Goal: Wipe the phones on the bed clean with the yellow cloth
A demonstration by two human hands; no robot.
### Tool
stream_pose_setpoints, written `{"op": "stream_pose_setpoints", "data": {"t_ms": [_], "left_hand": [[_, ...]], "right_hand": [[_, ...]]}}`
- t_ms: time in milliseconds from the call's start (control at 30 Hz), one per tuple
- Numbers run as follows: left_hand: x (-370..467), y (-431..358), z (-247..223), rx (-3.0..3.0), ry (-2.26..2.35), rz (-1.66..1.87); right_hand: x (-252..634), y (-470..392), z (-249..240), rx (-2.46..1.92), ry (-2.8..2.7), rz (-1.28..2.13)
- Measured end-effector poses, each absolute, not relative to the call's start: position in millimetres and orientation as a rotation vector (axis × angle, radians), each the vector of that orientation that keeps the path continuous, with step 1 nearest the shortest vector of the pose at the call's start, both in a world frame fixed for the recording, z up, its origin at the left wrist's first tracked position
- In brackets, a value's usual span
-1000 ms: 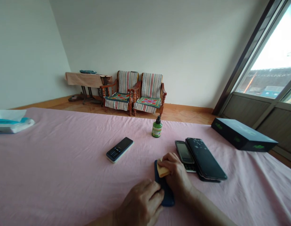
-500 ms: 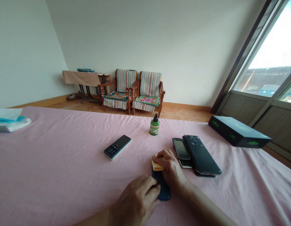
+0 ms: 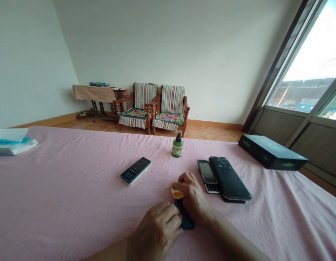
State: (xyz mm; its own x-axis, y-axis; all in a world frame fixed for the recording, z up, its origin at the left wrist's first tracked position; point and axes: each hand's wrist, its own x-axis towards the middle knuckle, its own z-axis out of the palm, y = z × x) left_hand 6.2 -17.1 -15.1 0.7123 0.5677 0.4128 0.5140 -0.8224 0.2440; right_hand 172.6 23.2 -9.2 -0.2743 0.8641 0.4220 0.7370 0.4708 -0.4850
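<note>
A dark blue phone-shaped object point(image 3: 187, 222) lies on the pink cloth, partly covered by both hands. My left hand point(image 3: 160, 225) has its fingers closed on the left edge of this object. Pressed to its far end is a folded pale yellow cloth point(image 3: 178, 193), gripped by my right hand point(image 3: 192, 194). A keypad phone point(image 3: 135, 170) rests to the left, and a slider phone point(image 3: 208, 174) sits beside a larger black phone point(image 3: 230, 178) on the right. Beyond my hands stands a green spray bottle point(image 3: 177, 147) with a black top.
The pink-covered surface point(image 3: 75, 181) bears a black box point(image 3: 271, 152) at the far right and a white and blue packet point(image 3: 14, 142) at the left. Behind it are two wooden chairs point(image 3: 172, 101), a cloth-covered table point(image 3: 94, 93) and a window at the right.
My right hand and the yellow cloth have shifted slightly left on the dark blue object. The view has moved a little; the other things lie as before.
</note>
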Motion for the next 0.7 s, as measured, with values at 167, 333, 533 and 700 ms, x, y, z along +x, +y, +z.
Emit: {"op": "stream_pose_setpoints", "data": {"t_ms": [167, 333, 533, 700], "left_hand": [[6.4, -17.7, -16.7, 2.782, 0.93, 0.807], [7.9, -17.9, -15.1, 2.777, 0.915, 0.821], [11.5, -17.4, -11.2, 2.775, 0.837, 0.852], [13.2, -15.0, -12.6, 2.724, 0.783, 0.836]], "right_hand": [[166.9, 8.1, -17.0, -1.198, -2.126, 0.295], [169.5, 10.4, -16.1, -1.298, -2.022, 0.265], [188.0, 33.4, -21.2, -1.462, -1.994, 0.139], [187.0, 34.4, -22.6, -1.48, -2.012, 0.115]]}}
